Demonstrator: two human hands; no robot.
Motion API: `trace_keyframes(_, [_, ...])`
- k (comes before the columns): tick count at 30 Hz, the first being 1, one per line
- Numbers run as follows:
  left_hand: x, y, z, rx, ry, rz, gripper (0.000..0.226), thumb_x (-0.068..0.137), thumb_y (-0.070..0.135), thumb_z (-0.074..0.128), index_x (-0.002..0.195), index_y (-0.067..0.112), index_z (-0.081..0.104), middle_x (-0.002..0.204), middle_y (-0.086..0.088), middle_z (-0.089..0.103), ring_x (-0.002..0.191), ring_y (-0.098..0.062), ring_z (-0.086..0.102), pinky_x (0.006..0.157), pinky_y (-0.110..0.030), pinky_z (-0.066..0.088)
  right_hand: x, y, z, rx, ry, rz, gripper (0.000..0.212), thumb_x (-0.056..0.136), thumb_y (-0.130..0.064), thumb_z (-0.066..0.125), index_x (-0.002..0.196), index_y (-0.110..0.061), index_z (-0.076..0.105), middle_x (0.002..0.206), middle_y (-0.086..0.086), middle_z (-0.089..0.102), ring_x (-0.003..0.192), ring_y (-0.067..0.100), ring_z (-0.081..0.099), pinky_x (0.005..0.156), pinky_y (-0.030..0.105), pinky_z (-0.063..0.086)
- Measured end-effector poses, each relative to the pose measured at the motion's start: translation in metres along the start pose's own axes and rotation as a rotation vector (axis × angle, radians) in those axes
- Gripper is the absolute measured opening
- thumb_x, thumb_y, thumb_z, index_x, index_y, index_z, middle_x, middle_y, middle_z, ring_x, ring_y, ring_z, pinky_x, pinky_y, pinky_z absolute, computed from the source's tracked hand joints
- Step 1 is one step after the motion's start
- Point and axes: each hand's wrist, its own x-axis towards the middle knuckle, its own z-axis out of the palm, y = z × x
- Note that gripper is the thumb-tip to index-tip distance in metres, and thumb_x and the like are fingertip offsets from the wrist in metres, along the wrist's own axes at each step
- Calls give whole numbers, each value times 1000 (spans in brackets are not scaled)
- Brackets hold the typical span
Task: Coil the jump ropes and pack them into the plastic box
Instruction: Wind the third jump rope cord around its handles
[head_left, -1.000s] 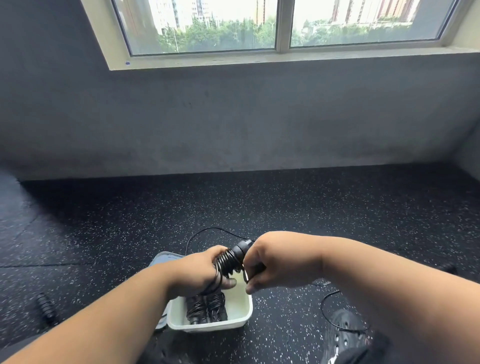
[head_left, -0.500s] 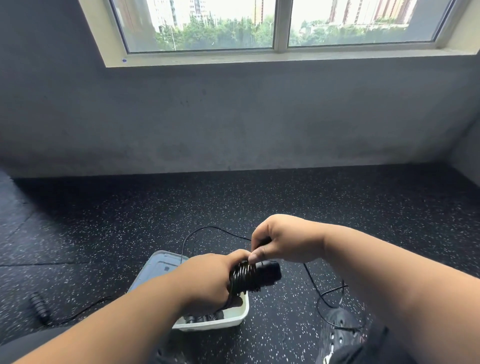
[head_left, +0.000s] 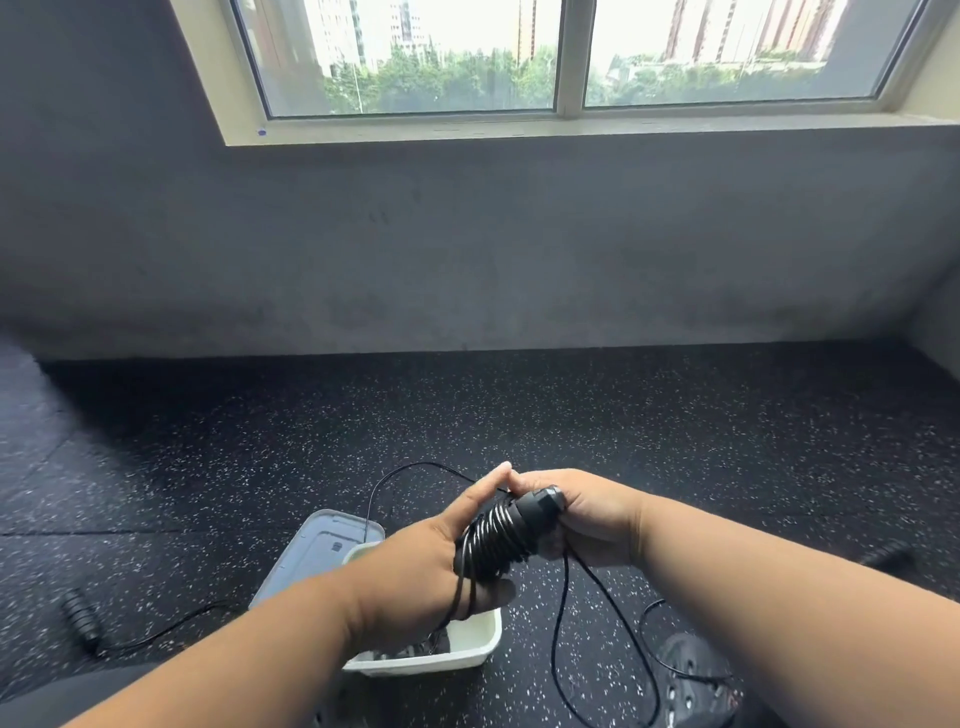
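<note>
Midway stage of rope packing. A black jump rope (head_left: 496, 530), its cord wound in tight turns around its handles, is held above the white plastic box (head_left: 467, 649), which stands on the speckled floor (head_left: 675, 441). The bundle is clasped in the left hand (head_left: 431, 561); at 2 o'clock of it, the handle end is clutched and the cord pinched by the right hand (head_left: 587, 514). Slack cord (head_left: 597, 623) trails toward 5 o'clock, so winding appears unfinished. Dark coiled ropes seem already packed in the box. Another rope's handle (head_left: 80, 618) lies uncoiled at 9 o'clock. A clear lid (head_left: 322, 545) rests just beside the box.
</note>
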Motion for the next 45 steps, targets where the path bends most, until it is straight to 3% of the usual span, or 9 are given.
trace_keyframes(7, [9, -9, -5, 60, 64, -31, 92, 90, 30, 80, 148, 74, 24, 71, 15, 57, 67, -6, 47, 72, -22, 46, -2, 5, 6, 41, 138, 18, 29, 97, -50, 62, 85, -24, 65, 66, -2, 37, 56, 11, 29, 55, 27, 25])
trace_keyframes(11, [22, -20, -20, -38, 331, -26, 75, 86, 31, 85, 143, 59, 46, 95, 18, 73, 81, -8, 61, 84, -23, 50, -8, 10, 14, -61, 141, 26, 16, 100, -33, 62, 88, -23, 59, 66, -6, 40, 57, 10, 31, 54, 28, 23])
trace_keyframes(14, [20, -28, -43, 121, 412, -132, 73, 82, 47, 84, 140, 62, 42, 102, 16, 75, 95, -14, 70, 93, -32, 54, -10, 5, 35, -332, 249, -12, 19, 106, -28, 55, 91, -17, 62, 57, -11, 49, 51, 7, 37, 49, 26, 28])
trace_keyframes(19, [14, -21, -33, 684, 266, -261, 79, 89, 55, 65, 152, 61, 18, 113, 7, 73, 105, -24, 68, 85, -33, 50, -19, -16, 60, -1353, 376, -94, 31, 103, -46, 52, 86, -21, 52, 77, -6, 54, 76, 22, 52, 66, 34, 37])
trace_keyframes(25, [13, -15, -12, 894, 91, -225, 77, 93, 48, 66, 154, 60, 20, 123, 4, 71, 112, -26, 66, 82, -32, 45, -37, -45, 55, -1697, 161, -178, 30, 90, -54, 69, 92, -24, 68, 83, -4, 66, 76, 21, 57, 65, 32, 44])
trace_keyframes(30, [11, -7, -2, 777, -69, -114, 77, 88, 40, 71, 146, 64, 26, 117, 7, 72, 106, -24, 68, 85, -32, 52, -31, -55, 39, -1414, 87, -143, 30, 73, -47, 88, 81, -23, 72, 71, -10, 66, 64, 6, 58, 60, 28, 46])
trace_keyframes(36, [6, 2, -6, 404, -129, -93, 75, 84, 43, 82, 142, 61, 38, 106, 11, 76, 90, -13, 73, 81, -30, 60, -17, -25, 7, -458, -72, -72, 27, 70, -23, 91, 76, -18, 65, 70, 1, 62, 61, 13, 55, 56, 26, 43])
trace_keyframes(43, [8, 1, -5, -80, -137, -66, 75, 84, 20, 87, 142, 51, 50, 102, -7, 74, 80, -19, 63, 78, -46, 58, -9, -22, -14, -29, -180, -77, 29, 78, -22, 84, 88, -14, 58, 79, 3, 61, 66, 14, 57, 60, 28, 48])
trace_keyframes(45, [9, 1, -3, -232, -118, -36, 74, 86, 11, 84, 144, 42, 51, 101, 2, 73, 86, -13, 61, 80, -34, 53, -8, -19, -16, -12, -134, -67, 25, 83, -24, 83, 87, -18, 59, 83, 4, 57, 70, 17, 50, 60, 30, 43])
